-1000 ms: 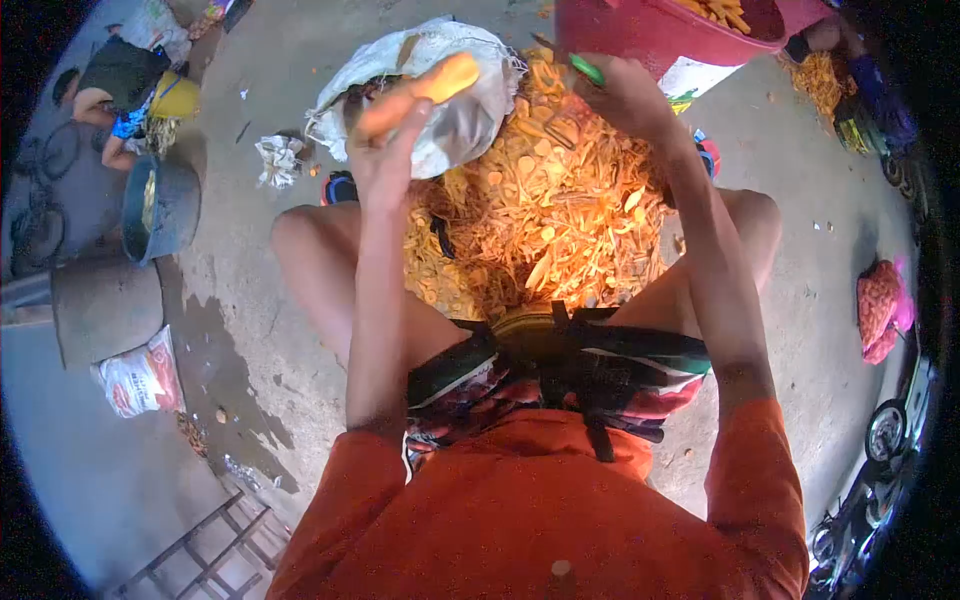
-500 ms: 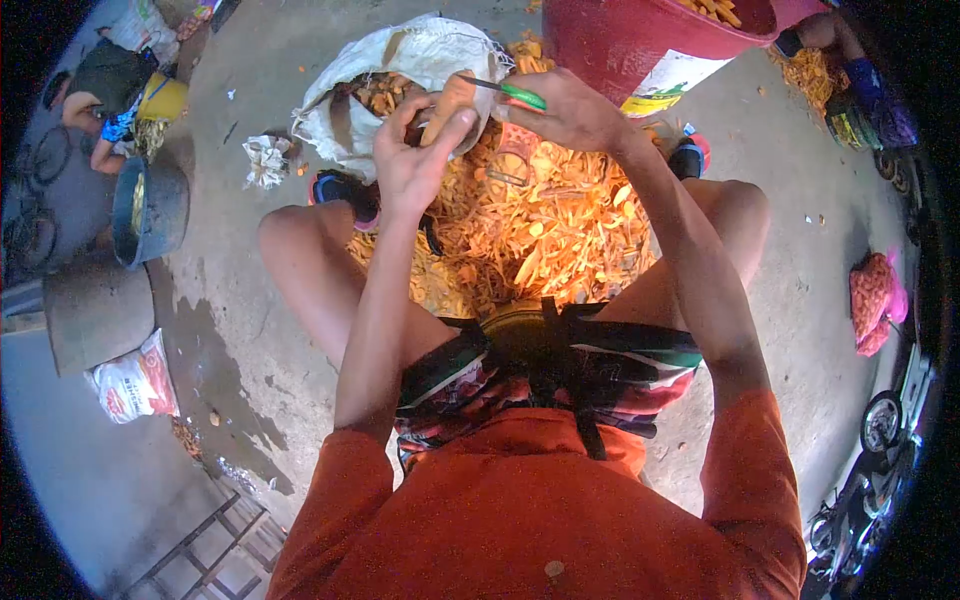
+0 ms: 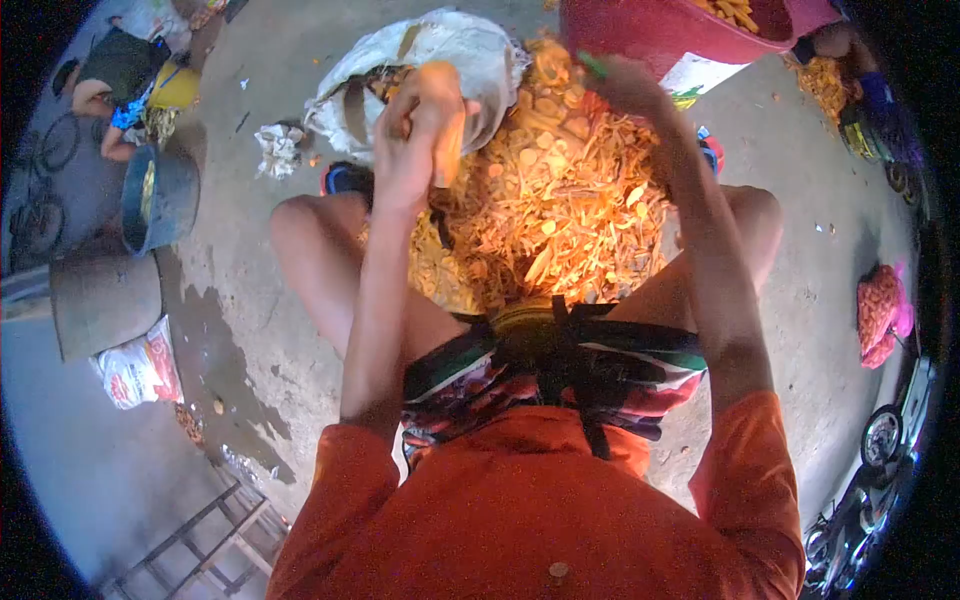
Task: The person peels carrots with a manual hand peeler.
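Observation:
My left hand (image 3: pixel 405 140) is wrapped round a thick orange carrot (image 3: pixel 451 150), held upright near the mouth of a white sack (image 3: pixel 480 40). Smeared by motion, my right hand (image 3: pixel 637 90) grips a knife by its green handle (image 3: pixel 593 65); its blade cannot be made out. The two hands are apart, with the knife away from the carrot. Between my legs lies a heap of orange peelings (image 3: pixel 560 220), with round cut slices at its far end. More orange pieces sit inside the sack, partly hidden by my left hand.
A red tub (image 3: pixel 640 35) of peeled carrots stands at the far right of the heap. At left are a blue-grey tub (image 3: pixel 170 205), a printed bag (image 3: pixel 140 375) and another person (image 3: pixel 120 70). A pink bag (image 3: pixel 880 315) lies right, near motorcycles (image 3: pixel 880 440).
The knife has left the carrot as my right hand moved right and slightly up. My left hand has turned, tilting the carrot more upright. The view has shifted slightly.

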The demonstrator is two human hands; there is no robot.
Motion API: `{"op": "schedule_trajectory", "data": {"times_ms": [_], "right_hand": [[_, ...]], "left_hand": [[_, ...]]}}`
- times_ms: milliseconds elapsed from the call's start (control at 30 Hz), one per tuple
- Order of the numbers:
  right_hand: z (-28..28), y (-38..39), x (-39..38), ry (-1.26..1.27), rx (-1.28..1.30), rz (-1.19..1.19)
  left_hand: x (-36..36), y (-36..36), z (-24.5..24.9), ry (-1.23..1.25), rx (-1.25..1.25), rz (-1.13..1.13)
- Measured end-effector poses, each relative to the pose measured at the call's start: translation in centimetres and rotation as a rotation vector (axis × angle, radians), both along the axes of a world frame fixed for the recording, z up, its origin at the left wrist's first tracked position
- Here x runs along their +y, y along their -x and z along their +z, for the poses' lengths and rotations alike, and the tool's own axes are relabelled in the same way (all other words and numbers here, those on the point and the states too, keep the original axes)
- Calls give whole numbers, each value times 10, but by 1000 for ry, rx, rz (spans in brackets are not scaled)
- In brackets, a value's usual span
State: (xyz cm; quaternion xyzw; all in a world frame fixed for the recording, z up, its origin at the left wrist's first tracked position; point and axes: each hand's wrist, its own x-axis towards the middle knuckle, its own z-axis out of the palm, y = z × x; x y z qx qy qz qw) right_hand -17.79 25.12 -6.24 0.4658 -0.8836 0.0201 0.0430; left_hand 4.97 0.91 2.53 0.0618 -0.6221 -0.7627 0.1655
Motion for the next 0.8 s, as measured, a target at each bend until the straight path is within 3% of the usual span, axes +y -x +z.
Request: {"op": "schedule_trajectory", "data": {"times_ms": [33, 100, 133, 200, 300, 400, 500, 567, 700, 767, 800], "right_hand": [[18, -6, 1, -53, -86, -93], [53, -20, 6, 346, -317, -133], [70, -30, 5, 345, -324, -131], [97, -57, -8, 738, -879, 313], [103, -92, -34, 893, -833, 399], [105, -114, -51, 825, -926, 525], [103, -109, -50, 734, -861, 468], [103, -101, -48, 727, -890, 456], [92, -91, -56, 841, -948, 438], [97, -100, -56, 752, -758, 432], [97, -101, -54, 689, -858, 380]], "left_hand": [[0, -2, 4, -143, -67, -9], [-9, 2, -5, -516, -143, -91], [-12, 4, -12, -517, -149, -86], [-16, 9, -24, -602, -317, -82], [-3, 11, -22, -581, -407, -63], [8, 12, -18, -608, -413, -122], [11, 14, -26, -548, -406, -136], [2, 18, -40, -641, -385, -198], [3, 26, -25, -508, -343, -143], [-5, 30, -36, -604, -365, -244], [-2, 27, -36, -624, -371, -237]]}}
